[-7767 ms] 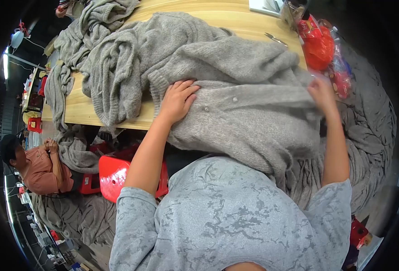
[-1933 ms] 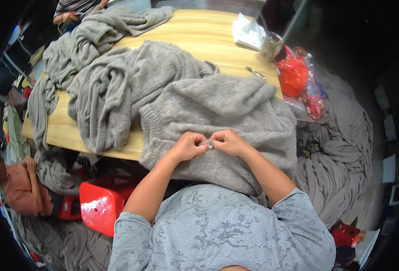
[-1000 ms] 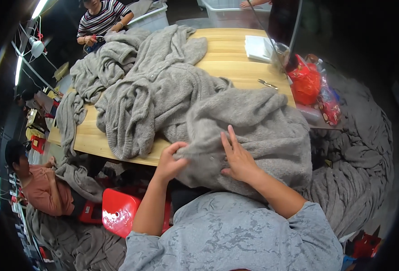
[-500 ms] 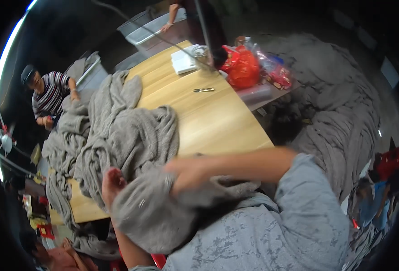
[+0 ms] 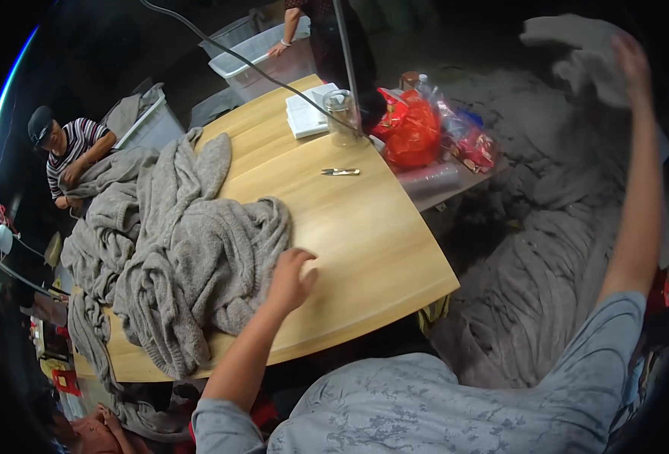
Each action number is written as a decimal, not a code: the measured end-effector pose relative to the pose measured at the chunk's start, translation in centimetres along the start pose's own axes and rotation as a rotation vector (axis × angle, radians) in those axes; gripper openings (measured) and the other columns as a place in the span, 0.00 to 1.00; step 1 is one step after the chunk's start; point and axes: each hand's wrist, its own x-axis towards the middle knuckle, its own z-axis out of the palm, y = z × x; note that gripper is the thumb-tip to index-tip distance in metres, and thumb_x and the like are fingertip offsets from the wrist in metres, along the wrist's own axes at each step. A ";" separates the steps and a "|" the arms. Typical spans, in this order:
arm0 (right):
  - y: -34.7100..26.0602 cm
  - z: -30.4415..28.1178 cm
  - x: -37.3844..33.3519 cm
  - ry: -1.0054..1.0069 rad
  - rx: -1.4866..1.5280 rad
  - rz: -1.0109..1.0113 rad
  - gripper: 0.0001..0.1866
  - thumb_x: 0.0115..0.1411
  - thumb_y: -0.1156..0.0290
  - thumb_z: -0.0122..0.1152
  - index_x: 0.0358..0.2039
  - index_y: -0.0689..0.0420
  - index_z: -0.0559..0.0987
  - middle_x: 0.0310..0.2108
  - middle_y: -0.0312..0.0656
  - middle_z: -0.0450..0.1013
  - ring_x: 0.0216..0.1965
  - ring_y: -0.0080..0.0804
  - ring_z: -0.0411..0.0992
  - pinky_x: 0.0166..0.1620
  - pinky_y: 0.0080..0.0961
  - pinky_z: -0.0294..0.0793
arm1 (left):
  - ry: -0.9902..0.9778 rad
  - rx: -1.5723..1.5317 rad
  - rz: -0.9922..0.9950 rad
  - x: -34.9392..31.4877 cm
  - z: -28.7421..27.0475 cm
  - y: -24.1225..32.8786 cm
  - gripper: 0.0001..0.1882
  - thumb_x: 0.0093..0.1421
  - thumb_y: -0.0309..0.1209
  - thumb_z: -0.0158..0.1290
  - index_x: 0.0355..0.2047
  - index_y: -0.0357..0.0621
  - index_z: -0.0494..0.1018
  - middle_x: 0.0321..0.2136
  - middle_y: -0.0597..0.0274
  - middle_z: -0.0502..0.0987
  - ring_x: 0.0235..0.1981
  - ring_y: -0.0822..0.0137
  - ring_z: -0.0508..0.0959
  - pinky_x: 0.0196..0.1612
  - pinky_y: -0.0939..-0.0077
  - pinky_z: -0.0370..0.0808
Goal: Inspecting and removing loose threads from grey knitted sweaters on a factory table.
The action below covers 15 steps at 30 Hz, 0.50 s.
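My left hand [image 5: 292, 278] is over the table edge beside a heap of grey knit garments [image 5: 224, 253]. Its fingers are loosely bent, thumb apart, and it holds nothing. My right arm is flung far out to the right, the right hand [image 5: 634, 66] raised and blurred. Against that hand a grey knit piece [image 5: 588, 57] hangs spread in the air; whether the fingers still grip it is hidden by the blur. Below it lies a large pile of grey knitwear [image 5: 539, 280]. Small thread snips [image 5: 340, 172] rest on the wooden table [image 5: 349, 242].
A glass jar [image 5: 341, 125] and white stack [image 5: 308, 110] stand at the table's far end. Right of them are red plastic bags [image 5: 410, 132]. A co-worker in stripes [image 5: 77, 151] handles knitwear at far left; another person stands by a white bin [image 5: 258, 60].
The knit piece has gone from my lap up to the far right with my right hand. My left hand has come out of it and moved right over the table.
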 end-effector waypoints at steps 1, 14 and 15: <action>-2.0 6.2 -5.5 -0.147 0.042 0.071 0.18 0.56 0.63 0.58 0.44 0.58 0.73 0.35 0.34 0.73 0.36 0.21 0.70 0.40 0.18 0.68 | -0.031 0.083 0.041 1.4 1.2 -0.3 0.19 0.50 0.30 0.54 0.43 0.40 0.68 0.47 0.49 0.65 0.49 0.53 0.65 0.51 0.61 0.62; 8.2 47.9 -34.9 -0.892 -0.108 0.332 0.27 0.45 0.70 0.65 0.46 0.63 0.68 0.40 0.53 0.71 0.44 0.45 0.70 0.47 0.34 0.69 | -0.265 0.202 0.011 5.7 4.4 -0.9 0.35 0.53 0.46 0.48 0.58 0.45 0.56 0.61 0.49 0.50 0.62 0.49 0.49 0.61 0.51 0.43; 9.1 49.3 -35.2 -0.859 -0.125 0.274 0.30 0.44 0.70 0.66 0.48 0.62 0.66 0.43 0.54 0.69 0.47 0.46 0.68 0.49 0.34 0.67 | -0.272 0.192 0.011 5.9 4.4 -0.8 0.35 0.53 0.47 0.48 0.58 0.45 0.56 0.61 0.49 0.50 0.62 0.50 0.49 0.61 0.51 0.43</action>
